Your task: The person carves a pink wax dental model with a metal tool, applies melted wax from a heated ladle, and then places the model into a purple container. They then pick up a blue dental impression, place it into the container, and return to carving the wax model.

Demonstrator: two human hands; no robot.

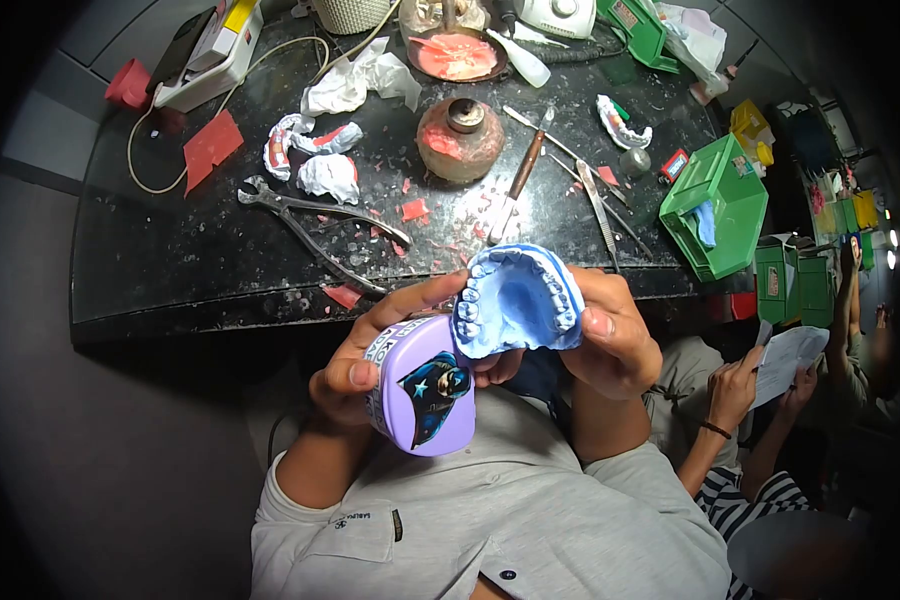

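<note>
A blue dental cast (518,300) with a full arch of teeth faces up in front of my chest. My right hand (615,335) grips its right side, thumb on the edge. In my left hand (355,365) is a lilac box (430,400) with rounded corners, lettering along its side and a dark caped figure on its lid. The box touches or nearly touches the left edge of the cast, and my left index finger reaches toward the cast's upper left. What lies behind the cast is partly hidden.
The black bench (190,290) holds pliers (310,225), a glass burner (460,140), a wooden-handled knife (520,185), tweezers (597,205), white casts (310,155) and pink wax scraps (213,148). A green bin (715,205) stands at right. Beside me, another person's hands hold paper (790,362).
</note>
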